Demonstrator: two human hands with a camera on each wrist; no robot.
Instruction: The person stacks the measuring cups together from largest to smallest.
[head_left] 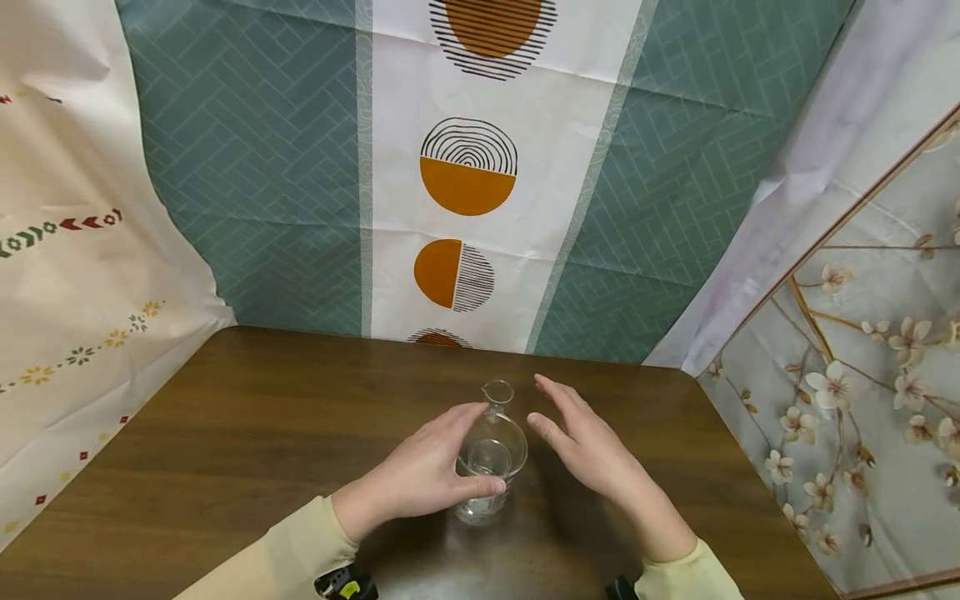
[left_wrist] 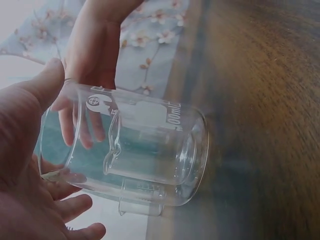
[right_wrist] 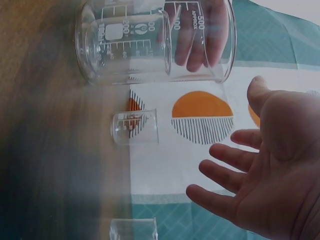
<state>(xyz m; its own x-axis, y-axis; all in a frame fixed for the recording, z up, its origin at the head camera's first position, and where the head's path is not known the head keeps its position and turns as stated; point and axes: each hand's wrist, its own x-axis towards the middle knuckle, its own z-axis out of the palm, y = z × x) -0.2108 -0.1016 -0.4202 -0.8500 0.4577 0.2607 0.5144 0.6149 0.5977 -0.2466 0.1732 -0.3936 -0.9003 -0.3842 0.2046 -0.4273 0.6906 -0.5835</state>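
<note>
My left hand (head_left: 427, 458) grips a large glass beaker (head_left: 516, 457) near its rim, thumb across the near side and fingers round the far side. The beaker stands upright on the table, with white volume marks on its wall. Inside it sits a smaller glass beaker (left_wrist: 145, 155), whose spouted rim lies below the outer one. My right hand (head_left: 592, 446) is held just right of the beaker, fingers extended and apart from the glass. Close behind the large beaker stands a small spouted beaker (head_left: 498, 392), seen also in the right wrist view.
Another glass vessel (right_wrist: 133, 230) shows at the bottom edge of the right wrist view. The brown wooden table (head_left: 285, 417) meets a patterned cloth (head_left: 255, 183) at the back. A floral cloth (head_left: 840, 433) hangs on the right, a cream one (head_left: 75, 275) on the left.
</note>
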